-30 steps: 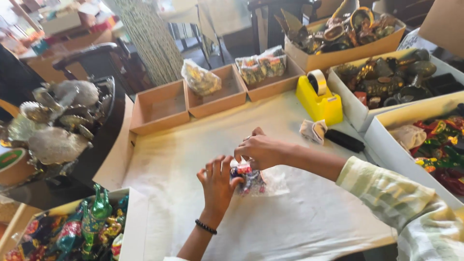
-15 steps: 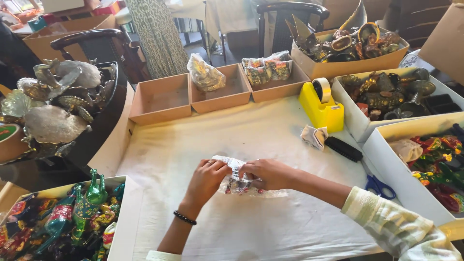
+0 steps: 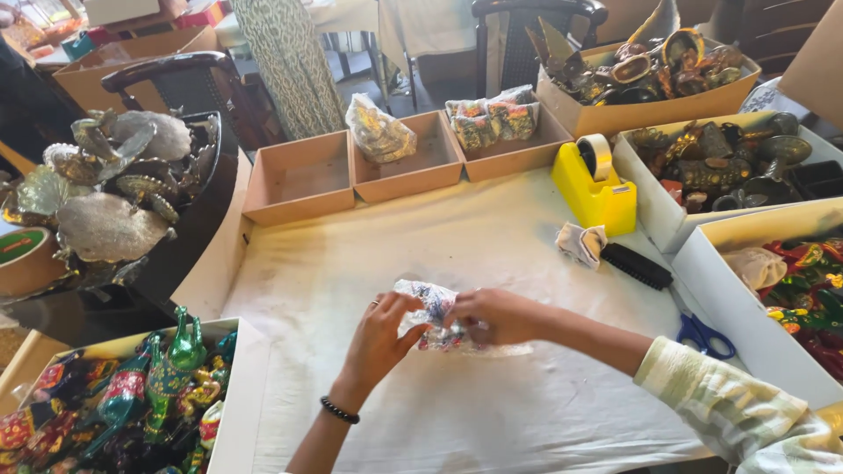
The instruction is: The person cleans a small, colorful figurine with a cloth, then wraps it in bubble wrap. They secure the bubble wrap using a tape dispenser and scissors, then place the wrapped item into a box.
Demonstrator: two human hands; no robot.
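Both hands work on a small colourful figurine in clear bubble wrap [image 3: 432, 314] at the middle of the white-covered table [image 3: 492, 412]. My left hand [image 3: 379, 335], with a black bead bracelet at the wrist, grips the wrap's left side and folds it over. On the right side, my right hand [image 3: 500, 316] pinches the bundle and presses it to the table. The figurine is mostly hidden by the wrap and my fingers.
A yellow tape dispenser [image 3: 597, 189], a crumpled paper [image 3: 581, 243], a black brush [image 3: 635, 264] and blue scissors [image 3: 698, 331] lie to the right. Three shallow brown trays [image 3: 299, 183] line the far edge, two holding wrapped items. Boxes of painted figurines stand at the right [image 3: 790, 290] and front left [image 3: 123, 404].
Both hands shifted from pressing on top of the bundle to gripping its two sides. The wrap is folded further over the figurine. The view has shifted a little.
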